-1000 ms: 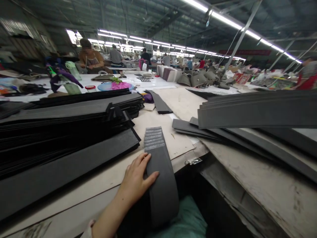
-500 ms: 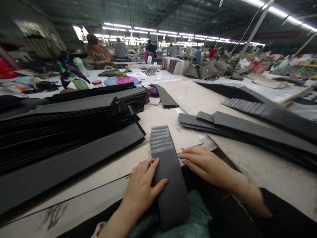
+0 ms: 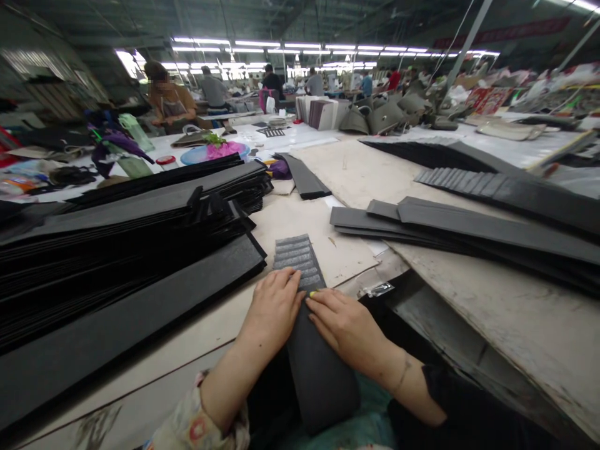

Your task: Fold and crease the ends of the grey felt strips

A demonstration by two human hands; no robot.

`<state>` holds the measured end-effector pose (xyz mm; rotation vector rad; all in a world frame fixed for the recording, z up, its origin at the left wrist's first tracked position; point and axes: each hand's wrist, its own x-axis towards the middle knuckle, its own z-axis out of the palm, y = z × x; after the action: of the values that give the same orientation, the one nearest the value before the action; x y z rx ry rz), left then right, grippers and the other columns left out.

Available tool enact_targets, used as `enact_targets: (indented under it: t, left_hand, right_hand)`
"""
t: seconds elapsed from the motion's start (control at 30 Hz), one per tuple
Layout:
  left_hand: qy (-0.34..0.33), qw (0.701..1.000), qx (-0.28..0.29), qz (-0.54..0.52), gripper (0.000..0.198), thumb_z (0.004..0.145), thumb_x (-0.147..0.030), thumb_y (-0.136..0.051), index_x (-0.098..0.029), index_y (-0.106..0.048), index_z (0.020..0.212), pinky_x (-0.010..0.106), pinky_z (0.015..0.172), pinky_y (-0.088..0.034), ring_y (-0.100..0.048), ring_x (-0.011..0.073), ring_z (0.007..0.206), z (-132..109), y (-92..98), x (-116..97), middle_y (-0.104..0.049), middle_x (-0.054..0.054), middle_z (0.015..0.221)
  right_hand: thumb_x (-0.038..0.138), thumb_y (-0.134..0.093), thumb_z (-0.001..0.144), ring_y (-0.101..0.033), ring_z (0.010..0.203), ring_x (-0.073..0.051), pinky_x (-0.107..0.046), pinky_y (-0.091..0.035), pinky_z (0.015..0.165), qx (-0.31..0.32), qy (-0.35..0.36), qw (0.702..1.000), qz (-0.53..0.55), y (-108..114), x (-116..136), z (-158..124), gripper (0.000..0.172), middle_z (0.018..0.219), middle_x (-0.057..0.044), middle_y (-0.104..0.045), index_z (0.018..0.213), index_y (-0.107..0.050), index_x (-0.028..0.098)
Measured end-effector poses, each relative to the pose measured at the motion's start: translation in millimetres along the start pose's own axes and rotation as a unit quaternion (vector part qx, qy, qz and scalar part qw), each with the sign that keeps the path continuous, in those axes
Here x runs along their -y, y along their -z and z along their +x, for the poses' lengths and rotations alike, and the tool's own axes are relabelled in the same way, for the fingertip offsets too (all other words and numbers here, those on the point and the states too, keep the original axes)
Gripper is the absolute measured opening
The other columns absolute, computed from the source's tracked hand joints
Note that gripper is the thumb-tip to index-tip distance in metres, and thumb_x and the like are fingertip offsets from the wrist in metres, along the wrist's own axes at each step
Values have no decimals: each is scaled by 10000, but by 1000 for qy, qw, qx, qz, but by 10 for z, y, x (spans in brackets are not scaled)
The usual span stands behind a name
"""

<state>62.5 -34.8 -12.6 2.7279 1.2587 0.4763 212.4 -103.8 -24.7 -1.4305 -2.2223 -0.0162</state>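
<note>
Lower centre of frame: I am seeing a fanned stack of flat, dark grey strips (image 3: 319, 375) lying on a beige board (image 3: 344, 253), its near end curving down. Left hand (image 3: 274, 306) and right hand (image 3: 349, 325) are both touching it, fingers together; I cannot tell whether either is pinching. Judged step: steadying the stepped end; next move is calling for light, even pressure

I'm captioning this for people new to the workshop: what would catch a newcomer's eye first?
Probably the left hand and right hand, front and center on a bundle of gray strips with a stepped far end. A thick pile of dark strips fills the left side. Beyond it, a bright pink item stands out on the white table.
</note>
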Motion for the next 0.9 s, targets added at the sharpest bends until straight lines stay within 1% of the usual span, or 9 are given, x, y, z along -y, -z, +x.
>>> enact_targets:
  t: [0.1,0.17,0.23,0.3,0.4,0.5,0.57,0.73,0.9]
  left_hand:
    - [-15,1000,10,-10,247,837,-223,-436,-176,-531,1060,408,937,-341,-456,234,1066,29,-13,-12,-525,88,1148]
    - [-11,999,24,-33,198,819,-203,-461,-168,-538,997,382,904,-371,-480,219,1019,62,14,-1,-546,83,1082]
    - [-2,997,58,-57,151,787,-193,-499,-162,-541,929,353,841,-409,-511,209,938,134,53,24,-570,71,973]
    - [5,993,96,-72,157,747,-198,-540,-166,-544,900,341,793,-426,-530,209,884,237,87,59,-580,55,901]
    - [3,985,147,-87,231,696,-215,-573,-180,-555,923,331,747,-438,-547,212,852,395,111,111,-588,38,875]
    - [-4,976,192,-104,242,684,-229,-564,-181,-570,921,319,712,-449,-558,206,811,497,110,133,-591,31,853]
    - [-11,972,200,-123,246,682,-210,-560,-168,-574,924,324,746,-451,-556,203,835,525,108,123,-592,40,881]
    - [-42,962,212,-164,307,672,-81,-532,-140,-567,971,318,871,-419,-525,186,953,517,125,48,-576,61,969]
    - [-81,971,184,-127,314,714,-48,-481,-150,-557,1001,329,897,-403,-500,184,978,446,124,12,-556,67,997]
  right_hand:
    - [180,-417,856,-520,990,-195,-345,-434,901,4,-6,1000,5,-11,-11,-1,243,1020,-82,-585,1047,-564,147]
    - [184,-414,859,-516,995,-197,-349,-426,909,5,-7,1000,9,-21,-18,-7,245,1023,-82,-583,1052,-560,142]
    - [188,-412,861,-513,1001,-196,-352,-429,905,6,-10,1000,14,-26,-21,-13,250,1024,-83,-581,1062,-553,146]
    - [189,-413,861,-508,1008,-193,-346,-430,902,8,-12,1000,18,-26,-21,-17,248,1025,-83,-580,1062,-551,148]
    - [198,-412,864,-505,1008,-194,-344,-431,899,9,-16,1000,18,-26,-19,-19,242,1019,-86,-581,1050,-555,137]
    - [211,-402,872,-508,1005,-200,-354,-439,881,8,-19,1000,17,-31,-23,-20,249,1005,-94,-583,1055,-550,133]
    - [213,-397,874,-510,1003,-199,-355,-442,873,8,-18,1000,21,-37,-31,-20,252,1001,-95,-583,1061,-545,134]
    - [209,-405,869,-509,1000,-198,-348,-448,861,-6,-11,999,31,-63,-55,-26,239,1003,-90,-582,1047,-546,131]
    - [211,-413,867,-497,1017,-198,-348,-431,883,-12,-13,999,35,-86,-59,-31,237,1010,-85,-579,1048,-544,129]
